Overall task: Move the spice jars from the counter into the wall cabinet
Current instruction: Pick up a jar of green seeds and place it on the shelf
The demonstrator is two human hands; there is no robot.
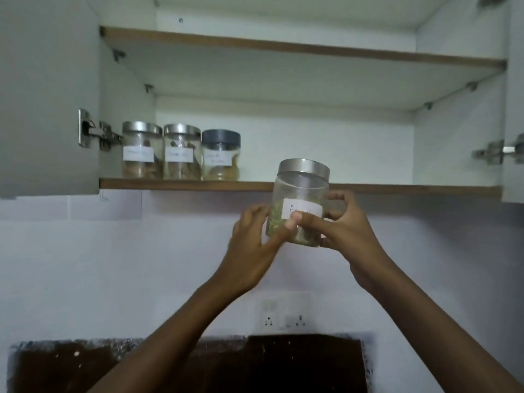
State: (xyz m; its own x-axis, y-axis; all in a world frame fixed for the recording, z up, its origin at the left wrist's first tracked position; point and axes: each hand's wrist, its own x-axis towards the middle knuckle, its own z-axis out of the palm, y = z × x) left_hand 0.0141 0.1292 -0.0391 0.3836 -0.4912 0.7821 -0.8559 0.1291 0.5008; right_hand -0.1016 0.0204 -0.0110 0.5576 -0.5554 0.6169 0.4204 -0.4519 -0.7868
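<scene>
Spice jars (pixel 181 151) are lined up, three together, at the left of the wall cabinet (pixel 312 143) on its lower shelf (pixel 170 183). The shelf edge could be knocked if the fourth jar (pixel 300 188) is pushed in too low. That jar is gripped between left hand (pixel 252 251) and right hand (pixel 348 231), lid about level with the edge.

Held jar (pixel 300 191): clear, steel lid, white label, greenish contents, upright, in front of the lower shelf (pixel 382 188) edge of the open cabinet (pixel 453 137). Left hand (pixel 252 251), blurred, grips its left side. Right hand (pixel 343 228) grips its right side, thumb across the label. At shelf left, side by side: first jar (pixel 141 150) and second jar (pixel 181 151), steel lids; grey-lid jar (pixel 221 156). Below: socket (pixel 283 316), dark counter (pixel 297 361).
</scene>
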